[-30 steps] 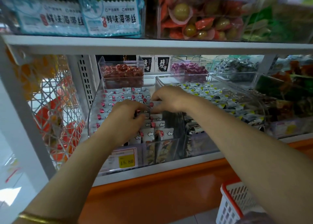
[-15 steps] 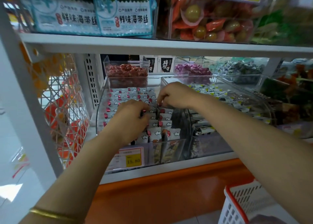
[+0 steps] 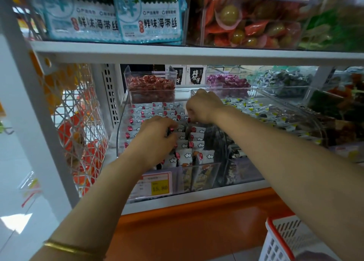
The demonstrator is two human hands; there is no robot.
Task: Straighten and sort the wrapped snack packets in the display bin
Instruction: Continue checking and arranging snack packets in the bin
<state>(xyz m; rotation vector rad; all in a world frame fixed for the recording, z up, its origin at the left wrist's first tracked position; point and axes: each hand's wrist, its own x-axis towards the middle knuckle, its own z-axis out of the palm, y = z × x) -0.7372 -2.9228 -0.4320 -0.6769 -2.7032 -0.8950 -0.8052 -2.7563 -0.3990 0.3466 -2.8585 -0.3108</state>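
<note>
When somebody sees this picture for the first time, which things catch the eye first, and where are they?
The left hand and right hand, stretched in from below, meet at the centre, both gripping white snack packets with red marks inside a clear display bin. Next comes the yellow price tag on the bin's front, and the big blue bags on the shelf above, at the upper left.

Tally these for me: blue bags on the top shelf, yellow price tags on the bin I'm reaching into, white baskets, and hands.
Blue bags: 2
Yellow price tags: 1
White baskets: 1
Hands: 2, left hand and right hand
Total: 6
</note>
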